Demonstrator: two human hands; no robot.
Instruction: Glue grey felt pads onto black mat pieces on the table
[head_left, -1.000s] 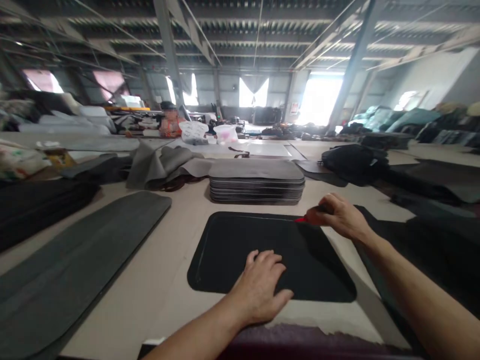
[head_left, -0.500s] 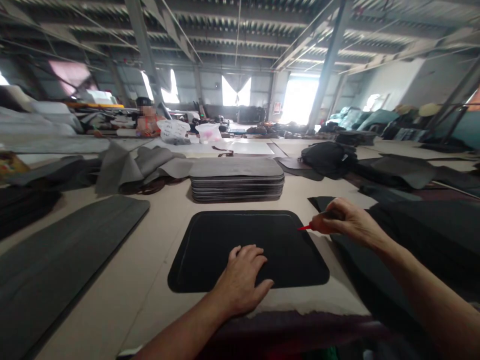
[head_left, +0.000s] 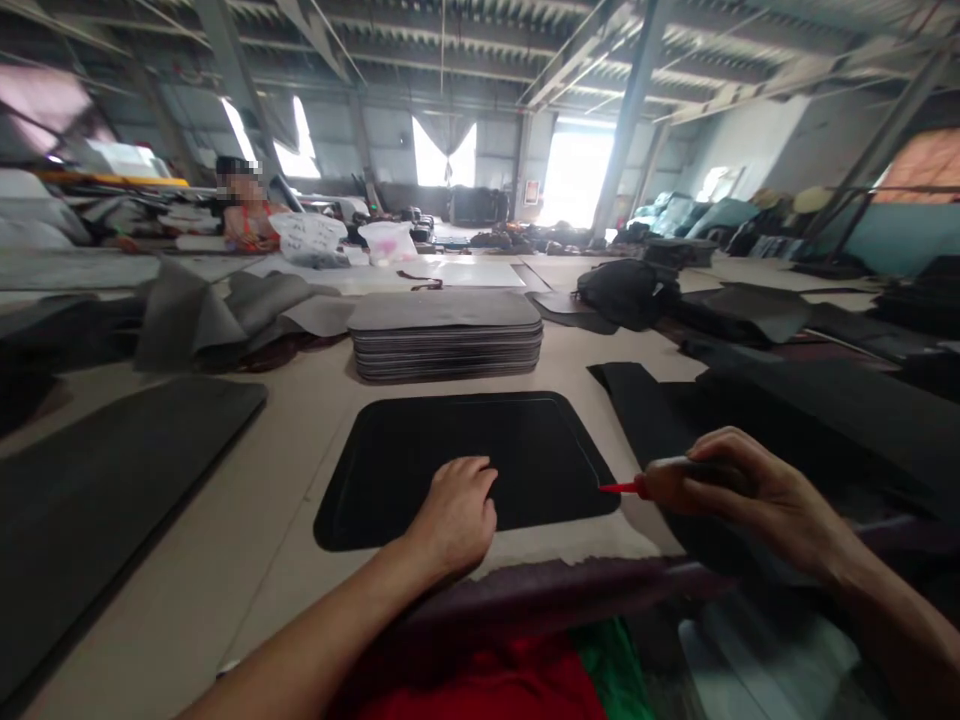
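Note:
A black panel with rounded corners (head_left: 405,450) lies flat on the pale table (head_left: 285,480). A thin light line runs along its top and right edges. My left hand (head_left: 457,510) rests on the panel's lower middle, palm down, holding nothing, its fingers slightly curled. To the right, my right hand (head_left: 742,490) is wrapped round a brownish glue bottle (head_left: 667,484). The bottle's red nozzle (head_left: 621,488) points left, its tip at the panel's lower right edge.
Behind the panel stands a stack of grey panels (head_left: 446,345). A long dark sheet (head_left: 127,480) lies at the left, black material (head_left: 750,400) at the right. Grey scraps (head_left: 255,305) and a black bundle (head_left: 626,292) sit further back. A person (head_left: 247,215) is at the far left.
My right hand has moved the bottle down the panel's right edge, towards its lower corner, and the light line there is longer. My left hand's fingers are drawn closer together. The view has shifted.

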